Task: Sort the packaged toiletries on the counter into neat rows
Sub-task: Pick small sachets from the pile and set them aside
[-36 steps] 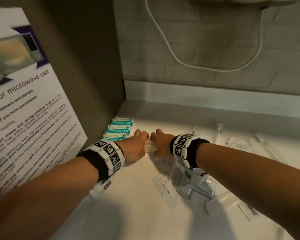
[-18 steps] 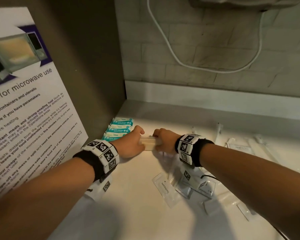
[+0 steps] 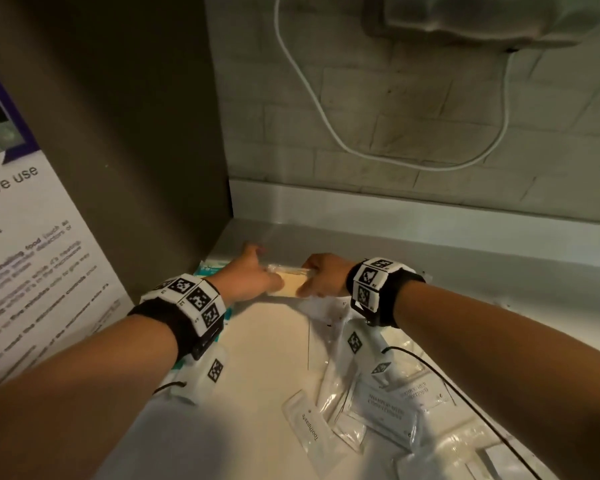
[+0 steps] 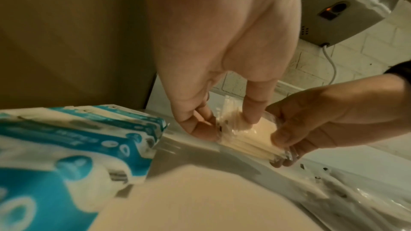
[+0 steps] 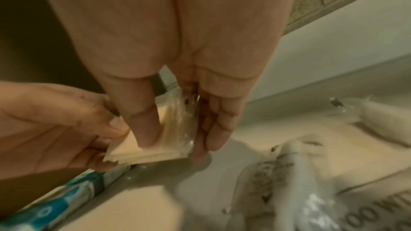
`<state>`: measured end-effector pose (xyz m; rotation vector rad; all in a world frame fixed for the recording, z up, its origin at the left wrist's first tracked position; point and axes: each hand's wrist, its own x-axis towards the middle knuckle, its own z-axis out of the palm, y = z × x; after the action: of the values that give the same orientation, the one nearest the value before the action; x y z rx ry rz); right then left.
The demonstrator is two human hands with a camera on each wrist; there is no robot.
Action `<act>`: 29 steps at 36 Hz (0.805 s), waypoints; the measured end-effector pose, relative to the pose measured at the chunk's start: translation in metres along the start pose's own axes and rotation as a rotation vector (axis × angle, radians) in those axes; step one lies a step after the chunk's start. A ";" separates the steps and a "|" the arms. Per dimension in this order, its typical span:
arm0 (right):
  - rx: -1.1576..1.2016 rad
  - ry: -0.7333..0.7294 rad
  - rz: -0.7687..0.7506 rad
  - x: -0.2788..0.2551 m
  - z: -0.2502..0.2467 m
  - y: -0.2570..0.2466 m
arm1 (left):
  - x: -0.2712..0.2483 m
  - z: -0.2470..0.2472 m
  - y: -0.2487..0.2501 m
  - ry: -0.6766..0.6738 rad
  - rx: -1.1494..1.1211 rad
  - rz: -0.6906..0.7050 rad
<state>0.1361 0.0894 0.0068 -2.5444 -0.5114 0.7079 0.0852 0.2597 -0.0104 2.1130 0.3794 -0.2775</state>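
Both hands hold one small stack of cream-coloured packets in clear wrap (image 3: 290, 283) (image 4: 244, 136) (image 5: 155, 140) just above the white counter (image 3: 267, 355), near its back left corner. My left hand (image 3: 248, 277) (image 4: 224, 122) pinches the stack's left end between thumb and fingers. My right hand (image 3: 321, 277) (image 5: 177, 136) pinches the right end the same way. Blue-and-white packets (image 3: 210, 268) (image 4: 73, 145) (image 5: 55, 205) lie in a row by the left wall, mostly hidden behind my left hand in the head view.
A loose heap of clear sachets lies under my right forearm, among them a toothpaste sachet (image 3: 310, 429) and a shampoo sachet (image 3: 387, 412). A brown side wall (image 3: 125, 150) bears a microwave poster (image 3: 25, 265). A white cable (image 3: 378, 157) hangs on the brick back wall.
Both hands have carried the cream stack farther back and left, toward the corner beside the blue-and-white packets. The head camera has shifted closer and left.
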 end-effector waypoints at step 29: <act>-0.056 -0.084 0.055 0.025 0.003 -0.002 | 0.025 0.006 0.026 -0.082 0.635 0.010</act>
<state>0.1541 0.1034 -0.0037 -2.5983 -0.4979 0.8345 0.1173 0.2449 -0.0019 2.7103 0.2494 -0.5308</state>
